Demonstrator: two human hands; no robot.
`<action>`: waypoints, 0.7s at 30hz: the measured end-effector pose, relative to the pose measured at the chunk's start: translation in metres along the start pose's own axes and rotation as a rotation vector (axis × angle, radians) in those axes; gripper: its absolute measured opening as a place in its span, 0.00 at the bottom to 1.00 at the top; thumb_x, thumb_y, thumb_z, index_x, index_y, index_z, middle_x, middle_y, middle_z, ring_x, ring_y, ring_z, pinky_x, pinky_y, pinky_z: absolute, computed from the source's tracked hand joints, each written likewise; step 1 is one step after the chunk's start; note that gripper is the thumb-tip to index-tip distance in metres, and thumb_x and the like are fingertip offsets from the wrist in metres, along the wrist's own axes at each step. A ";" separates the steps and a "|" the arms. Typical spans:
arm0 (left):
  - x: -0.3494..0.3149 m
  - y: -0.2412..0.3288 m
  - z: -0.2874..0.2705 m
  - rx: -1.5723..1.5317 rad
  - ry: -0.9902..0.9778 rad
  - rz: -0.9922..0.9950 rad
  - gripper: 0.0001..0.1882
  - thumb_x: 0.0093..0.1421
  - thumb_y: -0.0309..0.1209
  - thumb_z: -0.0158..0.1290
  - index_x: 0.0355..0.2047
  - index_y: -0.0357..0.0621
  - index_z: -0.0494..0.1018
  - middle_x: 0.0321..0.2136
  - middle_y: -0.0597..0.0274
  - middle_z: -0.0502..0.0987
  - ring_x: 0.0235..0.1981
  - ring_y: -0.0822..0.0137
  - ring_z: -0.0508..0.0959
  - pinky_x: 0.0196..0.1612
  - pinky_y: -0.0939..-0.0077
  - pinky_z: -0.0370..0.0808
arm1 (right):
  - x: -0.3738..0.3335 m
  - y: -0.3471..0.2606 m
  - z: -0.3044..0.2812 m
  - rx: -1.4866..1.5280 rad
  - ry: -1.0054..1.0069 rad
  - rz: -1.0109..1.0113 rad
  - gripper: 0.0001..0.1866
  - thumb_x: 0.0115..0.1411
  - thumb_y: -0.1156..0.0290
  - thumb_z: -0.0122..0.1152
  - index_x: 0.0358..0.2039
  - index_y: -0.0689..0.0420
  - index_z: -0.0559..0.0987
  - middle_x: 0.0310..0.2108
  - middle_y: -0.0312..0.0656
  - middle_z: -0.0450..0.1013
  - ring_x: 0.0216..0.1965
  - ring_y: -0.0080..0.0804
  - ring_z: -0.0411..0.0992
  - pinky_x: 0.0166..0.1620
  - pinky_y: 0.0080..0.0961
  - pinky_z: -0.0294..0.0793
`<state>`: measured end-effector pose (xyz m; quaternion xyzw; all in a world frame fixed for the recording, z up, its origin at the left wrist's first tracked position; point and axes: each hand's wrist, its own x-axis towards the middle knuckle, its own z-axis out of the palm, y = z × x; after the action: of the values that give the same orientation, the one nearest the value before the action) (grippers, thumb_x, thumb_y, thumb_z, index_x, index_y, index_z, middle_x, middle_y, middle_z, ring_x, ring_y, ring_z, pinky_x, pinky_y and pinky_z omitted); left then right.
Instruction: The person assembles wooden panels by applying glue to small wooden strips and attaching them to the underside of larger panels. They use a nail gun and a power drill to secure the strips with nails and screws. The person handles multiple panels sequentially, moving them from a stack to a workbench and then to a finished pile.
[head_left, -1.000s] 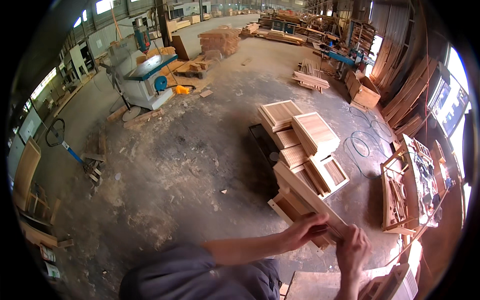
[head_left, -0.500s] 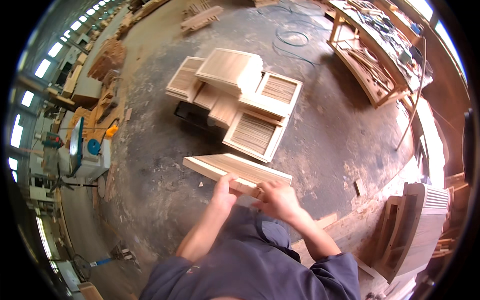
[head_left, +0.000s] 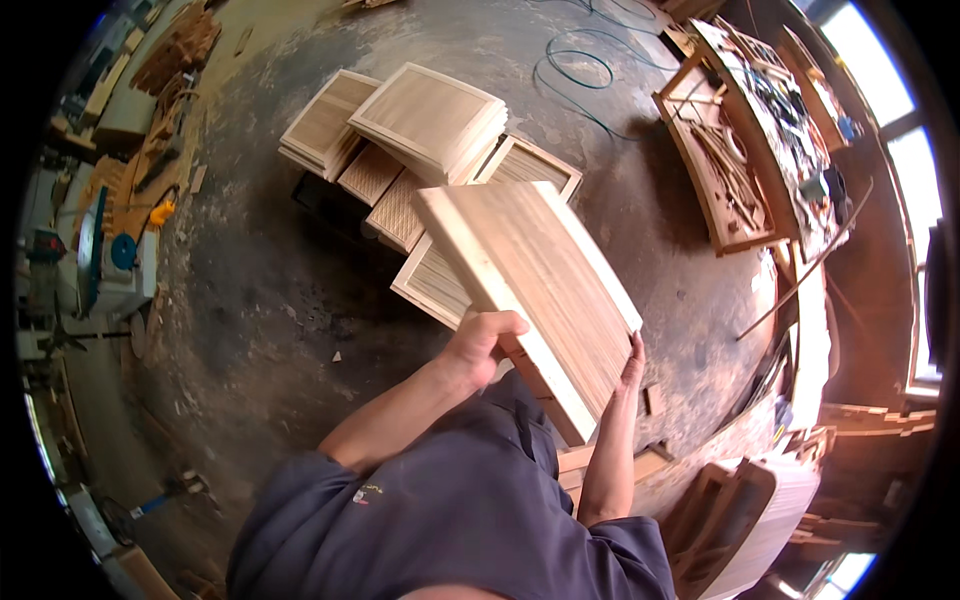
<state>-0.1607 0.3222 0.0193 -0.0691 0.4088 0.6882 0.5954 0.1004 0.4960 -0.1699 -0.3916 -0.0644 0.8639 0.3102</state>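
Wooden panel [head_left: 530, 290]: tilted, held up above the stack of framed panels [head_left: 400, 150] on the concrete floor [head_left: 250, 300]. Left hand [head_left: 480, 345]: fingers curled over the near left edge. Right hand [head_left: 632, 365]: fingers straight, pressed together against the lower right edge. Cluttered bench [head_left: 760, 120]: well apart, far right.

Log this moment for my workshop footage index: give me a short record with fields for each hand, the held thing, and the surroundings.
left hand: left hand grips the left edge of the wooden panel
right hand: right hand pressed flat on the panel's right edge
held thing: framed wooden panel, carried tilted between both hands above the floor
beyond it: stack of wooden panels on the concrete floor
right side: workbench covered in tools
far left: blue machine
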 end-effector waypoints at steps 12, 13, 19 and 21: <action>0.335 -0.061 -0.006 -0.177 0.232 0.006 0.26 0.51 0.22 0.57 0.53 0.35 0.69 0.45 0.53 0.77 0.47 0.59 0.78 0.53 0.61 0.75 | 0.238 -0.213 0.057 -0.304 0.207 -0.241 0.22 0.54 0.76 0.61 0.51 0.65 0.75 0.47 0.49 0.76 0.48 0.45 0.76 0.55 0.48 0.77; 0.366 -0.067 -0.004 -0.103 0.368 0.077 0.24 0.52 0.20 0.57 0.52 0.35 0.70 0.45 0.54 0.77 0.47 0.59 0.78 0.53 0.63 0.75 | 0.270 -0.222 0.057 -0.350 0.255 -0.252 0.22 0.54 0.76 0.61 0.50 0.64 0.76 0.47 0.48 0.77 0.48 0.43 0.76 0.55 0.46 0.77; 0.530 -0.103 -0.043 -0.228 0.698 -0.116 0.15 0.56 0.19 0.59 0.45 0.34 0.75 0.40 0.55 0.80 0.43 0.63 0.80 0.49 0.67 0.76 | 0.463 -0.236 0.045 -0.530 0.168 -0.117 0.31 0.51 0.73 0.65 0.58 0.59 0.72 0.50 0.44 0.75 0.50 0.39 0.75 0.56 0.41 0.77; 0.576 -0.113 -0.072 -0.124 0.751 -0.143 0.13 0.55 0.19 0.60 0.42 0.34 0.77 0.38 0.56 0.81 0.42 0.63 0.81 0.50 0.68 0.76 | 0.526 -0.230 0.029 -0.556 0.142 -0.064 0.33 0.51 0.73 0.66 0.59 0.58 0.71 0.52 0.44 0.74 0.51 0.40 0.74 0.56 0.41 0.77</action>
<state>-0.2527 0.7106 -0.4174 -0.3806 0.5502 0.5951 0.4453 -0.0722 0.9920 -0.4031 -0.5189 -0.2891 0.7733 0.2216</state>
